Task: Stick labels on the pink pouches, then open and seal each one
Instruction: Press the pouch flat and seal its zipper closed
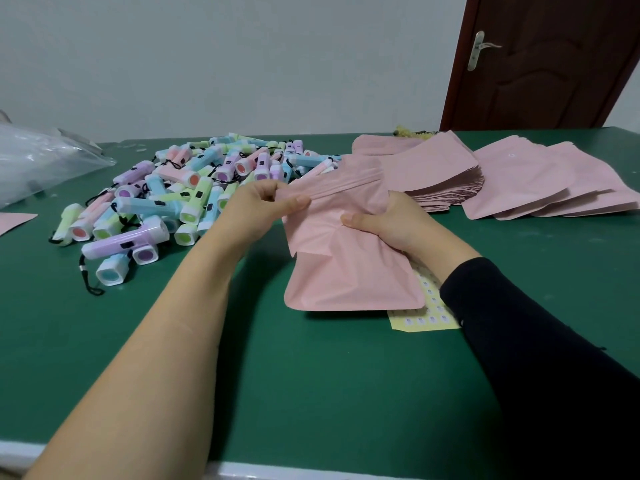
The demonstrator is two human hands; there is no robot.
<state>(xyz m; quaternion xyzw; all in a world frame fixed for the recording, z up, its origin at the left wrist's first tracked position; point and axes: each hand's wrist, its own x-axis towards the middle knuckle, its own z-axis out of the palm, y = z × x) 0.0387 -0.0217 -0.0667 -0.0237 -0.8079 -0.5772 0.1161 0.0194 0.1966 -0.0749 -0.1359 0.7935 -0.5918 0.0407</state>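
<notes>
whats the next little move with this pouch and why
Probably slide the left hand rightwards along the zip strip, pressing it shut. It pinches the strip's left end, while the right hand grips the pink pouch by its right side. Whether the zip is open is unclear.

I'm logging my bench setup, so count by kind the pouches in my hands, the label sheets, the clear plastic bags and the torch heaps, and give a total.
Pink pouch, held by left hand and right hand: 1
Label sheet: 1
Clear plastic bag: 1
Torch heap: 1
Total: 4
</notes>
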